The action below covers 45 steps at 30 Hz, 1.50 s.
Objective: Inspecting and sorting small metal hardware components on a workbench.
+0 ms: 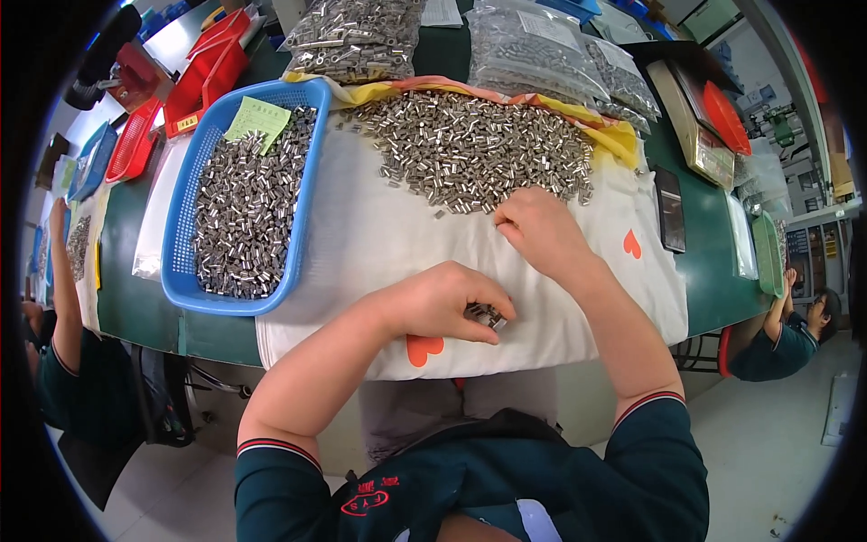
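A broad pile of small silvery metal sleeves point(479, 149) lies on a white cloth point(352, 244) with red hearts. My left hand point(433, 303) rests low over the cloth near its front edge, fingers curled around several metal sleeves point(486, 315) that show between thumb and fingers. At the pile's near edge, my right hand point(542, 230) has its thumb and fingertips pinched together; what they hold, if anything, is too small to make out. Left of the pile stands a blue plastic basket point(172, 244) filled with similar sleeves, a yellow-green paper slip point(259, 123) lying on top.
Bulging clear bags of metal parts point(357, 41) point(533, 50) stand behind the pile. A dark phone-like slab point(669, 210) lies to the right on the green table point(718, 271). Red bins point(203, 72) are at the far left. Other people sit at both sides.
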Each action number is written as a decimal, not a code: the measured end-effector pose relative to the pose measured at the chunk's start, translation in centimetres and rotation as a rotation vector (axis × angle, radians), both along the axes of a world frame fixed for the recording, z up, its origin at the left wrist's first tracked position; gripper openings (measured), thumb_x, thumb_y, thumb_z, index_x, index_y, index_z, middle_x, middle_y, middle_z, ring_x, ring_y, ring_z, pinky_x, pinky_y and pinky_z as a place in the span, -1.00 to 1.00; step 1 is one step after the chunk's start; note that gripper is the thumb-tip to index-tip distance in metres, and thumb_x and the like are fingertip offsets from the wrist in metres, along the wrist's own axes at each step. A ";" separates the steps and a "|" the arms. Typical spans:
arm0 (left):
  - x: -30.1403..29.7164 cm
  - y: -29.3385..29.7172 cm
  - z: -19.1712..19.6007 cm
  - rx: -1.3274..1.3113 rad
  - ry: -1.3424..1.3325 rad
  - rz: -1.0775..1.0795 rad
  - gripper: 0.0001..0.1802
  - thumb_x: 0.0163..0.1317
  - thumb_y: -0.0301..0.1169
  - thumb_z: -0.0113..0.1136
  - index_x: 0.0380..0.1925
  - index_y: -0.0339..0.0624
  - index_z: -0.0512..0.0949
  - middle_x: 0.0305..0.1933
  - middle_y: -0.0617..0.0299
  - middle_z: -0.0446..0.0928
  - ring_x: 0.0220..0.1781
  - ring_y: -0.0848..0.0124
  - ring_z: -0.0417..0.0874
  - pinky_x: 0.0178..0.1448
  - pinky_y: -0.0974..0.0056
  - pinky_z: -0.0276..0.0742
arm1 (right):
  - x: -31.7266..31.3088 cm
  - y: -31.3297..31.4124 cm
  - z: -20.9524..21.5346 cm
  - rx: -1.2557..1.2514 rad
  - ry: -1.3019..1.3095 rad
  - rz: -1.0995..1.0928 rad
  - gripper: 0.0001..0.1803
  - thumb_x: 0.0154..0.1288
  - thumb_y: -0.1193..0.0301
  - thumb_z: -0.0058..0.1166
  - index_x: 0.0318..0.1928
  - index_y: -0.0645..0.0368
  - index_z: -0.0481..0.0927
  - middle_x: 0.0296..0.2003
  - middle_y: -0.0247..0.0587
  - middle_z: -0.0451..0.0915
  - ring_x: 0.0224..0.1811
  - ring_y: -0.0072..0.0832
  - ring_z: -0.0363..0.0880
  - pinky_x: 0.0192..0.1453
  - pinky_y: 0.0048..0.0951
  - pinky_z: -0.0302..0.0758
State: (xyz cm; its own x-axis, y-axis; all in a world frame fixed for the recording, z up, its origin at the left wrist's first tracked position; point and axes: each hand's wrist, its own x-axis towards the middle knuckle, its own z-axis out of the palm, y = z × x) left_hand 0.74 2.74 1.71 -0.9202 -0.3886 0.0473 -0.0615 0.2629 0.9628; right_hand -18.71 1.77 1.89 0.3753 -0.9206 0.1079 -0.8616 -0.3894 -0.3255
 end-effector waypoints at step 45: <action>2.7 -2.2 -1.5 0.451 0.103 0.664 -0.61 -0.02 -0.54 0.30 -0.12 -0.32 0.51 -0.37 0.37 0.52 -0.32 0.66 0.49 -0.25 0.54 0.44 | 4.5 1.6 -0.3 -0.207 -0.604 0.039 -0.92 -0.08 0.56 0.11 -0.50 0.22 0.49 -0.49 -0.20 0.53 -0.41 -0.28 0.49 -0.32 -0.37 0.44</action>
